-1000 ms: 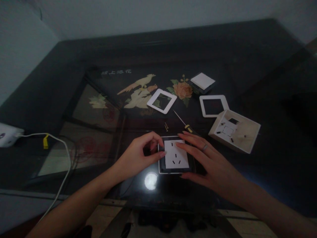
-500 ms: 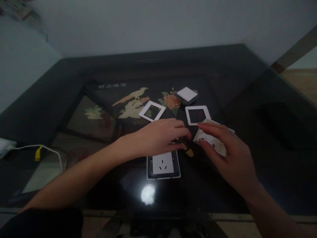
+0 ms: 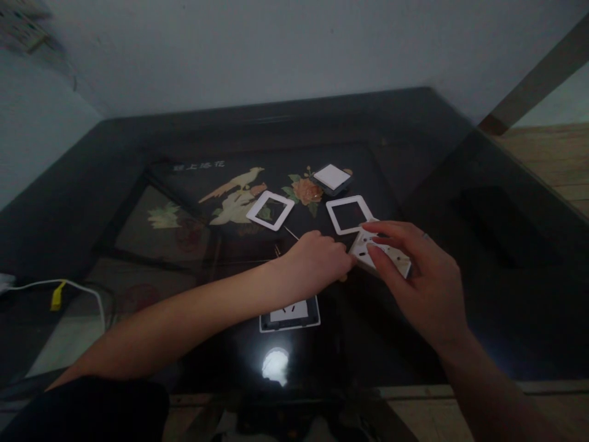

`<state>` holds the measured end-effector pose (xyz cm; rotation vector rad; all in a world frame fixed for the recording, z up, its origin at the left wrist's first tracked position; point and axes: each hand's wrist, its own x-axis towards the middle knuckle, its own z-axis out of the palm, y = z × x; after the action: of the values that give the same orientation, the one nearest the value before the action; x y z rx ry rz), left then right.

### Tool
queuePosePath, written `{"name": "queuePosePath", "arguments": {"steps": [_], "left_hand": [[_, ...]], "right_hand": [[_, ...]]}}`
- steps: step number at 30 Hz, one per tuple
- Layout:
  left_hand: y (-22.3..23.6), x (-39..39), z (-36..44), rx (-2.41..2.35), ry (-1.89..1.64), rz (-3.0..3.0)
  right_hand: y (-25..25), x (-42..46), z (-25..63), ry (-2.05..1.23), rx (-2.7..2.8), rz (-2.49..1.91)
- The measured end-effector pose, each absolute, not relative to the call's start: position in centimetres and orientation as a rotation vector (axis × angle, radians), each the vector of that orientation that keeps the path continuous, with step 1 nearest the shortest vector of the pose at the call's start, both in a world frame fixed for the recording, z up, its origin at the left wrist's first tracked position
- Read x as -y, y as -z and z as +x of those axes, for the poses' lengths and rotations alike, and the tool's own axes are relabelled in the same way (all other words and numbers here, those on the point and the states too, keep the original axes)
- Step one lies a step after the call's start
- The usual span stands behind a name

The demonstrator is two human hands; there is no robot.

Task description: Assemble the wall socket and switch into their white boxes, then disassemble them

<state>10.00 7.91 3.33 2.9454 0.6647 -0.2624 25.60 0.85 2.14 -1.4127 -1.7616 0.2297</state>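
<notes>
My left hand (image 3: 317,261) reaches across the dark glass table (image 3: 460,184), fingers curled down over the screwdriver, whose thin shaft (image 3: 291,232) pokes out behind the hand. My right hand (image 3: 421,282) lies over the white mounting box (image 3: 363,250), fingers bent around its near side. A white socket plate (image 3: 289,314) in a dark frame lies flat below my left forearm, partly hidden by it.
Two white square frames (image 3: 270,210) (image 3: 350,214) lie beyond the hands, with a white switch plate (image 3: 332,177) behind them. A white cable with a yellow tag (image 3: 57,294) runs along the left edge. A lamp's glare (image 3: 275,363) shows near the front edge.
Both hands left the socket plate and moved away from me to the right: the left onto the screwdriver, the right onto the mounting box. The camera view tilted and shifted.
</notes>
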Motion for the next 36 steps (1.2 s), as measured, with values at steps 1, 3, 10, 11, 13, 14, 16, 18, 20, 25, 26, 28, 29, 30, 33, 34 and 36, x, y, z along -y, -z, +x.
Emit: {"name": "queuePosePath", "arguments": {"steps": [1, 3, 10, 11, 13, 14, 16, 18, 20, 25, 26, 28, 29, 30, 33, 34, 36], "left_hand": [[-3.7, -8.1, 9.6, -0.686, 0.231, 2.940], [-4.9, -8.5, 8.3, -0.759, 0.071, 2.908], [-7.1, -7.9, -0.2, -0.845, -1.042, 2.434], [-6.8, -7.5, -1.2, -0.781, -1.222, 2.290], [-5.8, -6.7, -2.7, -0.771, -1.464, 1.926], [-5.2, -6.3, -3.2, -0.748, -1.550, 1.783], [-4.0, -5.7, -3.8, -0.736, -1.637, 1.561], [-3.1, -5.3, -4.2, -0.707, -1.671, 1.478], [-2.4, -5.0, -4.5, -0.661, -1.691, 1.511], [-1.6, -4.8, -4.7, -0.619, -1.683, 1.626], [-1.5, -4.8, -4.7, -0.619, -1.672, 1.633], [-1.3, -4.8, -4.8, -0.617, -1.659, 1.646], [-1.2, -4.8, -4.9, -0.615, -1.657, 1.654], [-1.2, -4.8, -4.9, -0.618, -1.659, 1.659], [-1.2, -4.8, -4.9, -0.638, -1.674, 1.679], [-1.3, -4.7, -4.9, -0.644, -1.675, 1.690], [-1.4, -4.7, -4.8, -0.641, -1.673, 1.721]], "right_hand": [[-2.1, -0.8, 25.6, -0.230, 1.759, -1.407], [-2.1, -0.8, 25.6, -0.228, 1.751, -1.407], [-1.0, 0.0, 24.0, -0.375, 2.043, -1.247], [-0.6, 0.2, 23.6, -0.432, 2.115, -1.210], [0.3, 0.4, 22.8, -0.537, 2.247, -1.152], [0.7, 0.5, 22.4, -0.581, 2.300, -1.132], [1.5, 0.6, 21.9, -0.661, 2.366, -1.121], [2.1, 0.5, 21.6, -0.732, 2.387, -1.135], [2.4, 0.4, 21.4, -0.765, 2.385, -1.154], [2.6, 0.2, 21.4, -0.742, 2.383, -1.150], [2.6, 0.2, 21.4, -0.735, 2.386, -1.147], [2.6, 0.3, 21.4, -0.723, 2.391, -1.150], [2.6, 0.3, 21.4, -0.715, 2.391, -1.151], [2.6, 0.3, 21.4, -0.709, 2.391, -1.151], [2.5, 0.3, 21.4, -0.696, 2.393, -1.139], [2.5, 0.3, 21.4, -0.694, 2.395, -1.137], [2.5, 0.4, 21.4, -0.687, 2.397, -1.140]]}}
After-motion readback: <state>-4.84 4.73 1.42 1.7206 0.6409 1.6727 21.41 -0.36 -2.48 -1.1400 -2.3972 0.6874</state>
